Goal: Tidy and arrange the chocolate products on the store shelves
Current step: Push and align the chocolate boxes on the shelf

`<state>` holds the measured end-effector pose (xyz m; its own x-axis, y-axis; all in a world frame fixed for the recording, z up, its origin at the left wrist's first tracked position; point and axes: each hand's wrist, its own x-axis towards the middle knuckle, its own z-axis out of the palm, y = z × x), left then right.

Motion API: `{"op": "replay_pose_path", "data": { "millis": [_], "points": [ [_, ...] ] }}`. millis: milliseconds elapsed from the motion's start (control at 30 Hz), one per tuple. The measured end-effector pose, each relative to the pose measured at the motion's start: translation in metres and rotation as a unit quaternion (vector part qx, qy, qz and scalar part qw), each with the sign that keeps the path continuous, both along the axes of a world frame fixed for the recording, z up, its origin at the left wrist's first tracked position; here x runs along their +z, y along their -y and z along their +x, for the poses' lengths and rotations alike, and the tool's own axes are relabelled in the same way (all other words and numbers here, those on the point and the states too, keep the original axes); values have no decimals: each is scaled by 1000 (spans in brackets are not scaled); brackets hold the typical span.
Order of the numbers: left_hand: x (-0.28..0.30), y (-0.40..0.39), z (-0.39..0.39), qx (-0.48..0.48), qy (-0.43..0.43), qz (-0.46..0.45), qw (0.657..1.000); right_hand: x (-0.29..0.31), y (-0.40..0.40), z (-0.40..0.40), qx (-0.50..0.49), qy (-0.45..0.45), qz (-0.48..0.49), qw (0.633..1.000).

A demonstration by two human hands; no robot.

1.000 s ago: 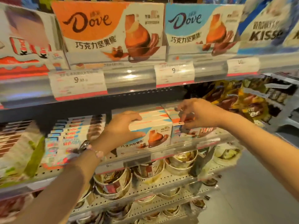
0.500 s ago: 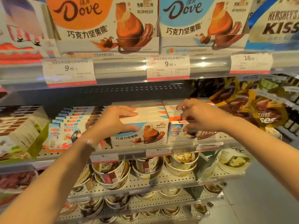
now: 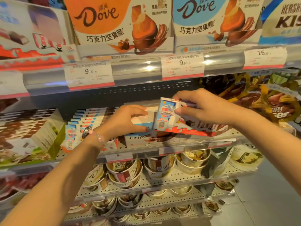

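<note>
Since a moment ago our right hand [image 3: 205,110] has lifted a Kinder box [image 3: 169,116] off the middle shelf [image 3: 219,141], fingers pinching its end. Our left hand [image 3: 125,121] wraps round the stacked Dove boxes [image 3: 143,126]. The held box seems tilted; a loose pinch could drop it.

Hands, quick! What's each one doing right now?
Left hand: fingers curled round the front Dove box on the shelf.
Right hand: holding a Kinder box lifted above the row.
</note>
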<state>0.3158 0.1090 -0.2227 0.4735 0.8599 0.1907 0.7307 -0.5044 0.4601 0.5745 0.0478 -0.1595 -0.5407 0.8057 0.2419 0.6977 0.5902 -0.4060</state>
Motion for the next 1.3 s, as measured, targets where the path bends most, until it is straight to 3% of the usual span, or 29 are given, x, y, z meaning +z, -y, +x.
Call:
{"op": "replay_pose_path", "data": {
  "millis": [133,267,333,533,633,700,900,1067,1300],
  "points": [
    [10,16,-38,6,24,20,1000,-4,-5,-38,-4,53,52,997],
    [29,38,-71,-14,186,-75,980,-3,-15,-84,25,71,64,995],
    [36,44,-84,-14,228,-82,970,-1,-22,-111,47,60,58,995],
    [48,49,-135,59,213,-44,974,6,-42,-178,85,-3,41,996],
    [47,46,-167,101,211,-49,971,6,-54,-178,70,42,15,997],
    [44,43,-183,128,204,-52,969,0,-59,-176,63,41,-7,997],
    [31,20,-207,165,122,-50,977,-31,-64,-195,68,-100,-30,992],
    [21,7,-212,121,6,-24,992,-50,-75,-205,50,-78,-31,995],
    [14,-3,-213,102,-122,-11,987,-59,-80,-214,19,-15,-33,999]
  ]
}}
